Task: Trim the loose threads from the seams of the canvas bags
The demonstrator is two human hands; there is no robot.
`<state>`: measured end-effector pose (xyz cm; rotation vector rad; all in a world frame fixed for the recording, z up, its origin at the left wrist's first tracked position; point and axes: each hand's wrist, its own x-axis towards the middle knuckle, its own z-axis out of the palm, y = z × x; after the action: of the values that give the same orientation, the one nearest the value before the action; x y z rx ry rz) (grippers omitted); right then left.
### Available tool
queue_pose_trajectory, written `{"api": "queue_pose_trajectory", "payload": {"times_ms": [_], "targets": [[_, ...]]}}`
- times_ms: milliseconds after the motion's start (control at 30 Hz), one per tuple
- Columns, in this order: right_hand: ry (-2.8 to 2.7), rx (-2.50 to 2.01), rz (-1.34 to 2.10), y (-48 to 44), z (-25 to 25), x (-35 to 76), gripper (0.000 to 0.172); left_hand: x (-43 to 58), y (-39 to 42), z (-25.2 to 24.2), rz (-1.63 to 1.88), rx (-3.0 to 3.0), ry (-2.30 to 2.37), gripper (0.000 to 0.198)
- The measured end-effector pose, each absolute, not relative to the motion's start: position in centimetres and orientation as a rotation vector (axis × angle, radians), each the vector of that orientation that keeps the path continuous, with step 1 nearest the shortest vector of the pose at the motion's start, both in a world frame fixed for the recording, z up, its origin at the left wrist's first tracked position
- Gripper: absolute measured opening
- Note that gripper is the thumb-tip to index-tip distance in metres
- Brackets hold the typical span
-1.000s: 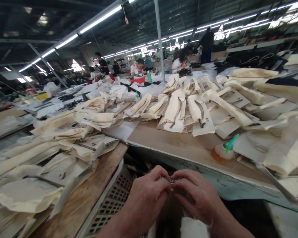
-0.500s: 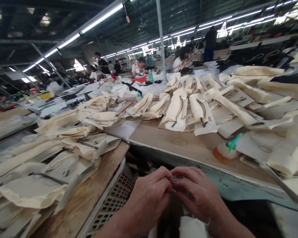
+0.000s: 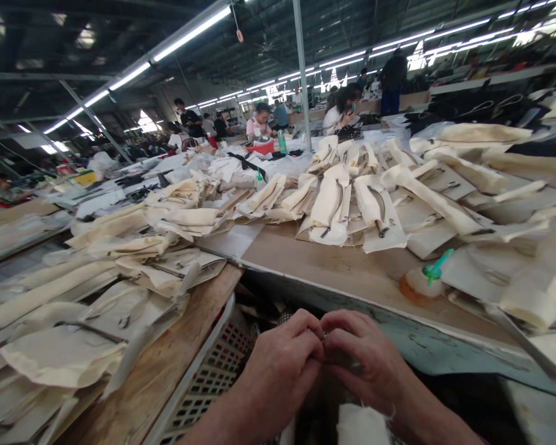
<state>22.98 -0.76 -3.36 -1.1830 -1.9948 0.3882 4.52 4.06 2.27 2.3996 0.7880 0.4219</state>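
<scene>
My left hand and my right hand meet fingertip to fingertip below the table's front edge. Both are closed in a pinch on a small dark checked piece, mostly hidden by the fingers. A bit of white fluffy material lies under my right wrist. A white perforated plastic basket sits just left of my left hand.
Cream fabric pieces with dark zippers lie in piles across the brown table and on the wooden bench at left. A glue bottle with a green nozzle lies at right. Other people work at far tables. A metal post rises behind.
My fingers have drawn closer together over the checked piece, so less of it shows. The view has shifted slightly.
</scene>
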Motion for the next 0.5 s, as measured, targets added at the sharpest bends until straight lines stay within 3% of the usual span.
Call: {"api": "queue_pose_trajectory", "payload": {"times_ms": [200,500], "targets": [[-1.824,-1.227,0.514,-1.35,-3.17,22.11,0.024,4.26,4.01,2.22,0.477,2.370,0.834,0.021],[-1.785,-1.241,0.498,-1.80,-3.09,22.15,0.016,4.25,3.91,2.40,0.485,2.368,0.829,0.019]]}}
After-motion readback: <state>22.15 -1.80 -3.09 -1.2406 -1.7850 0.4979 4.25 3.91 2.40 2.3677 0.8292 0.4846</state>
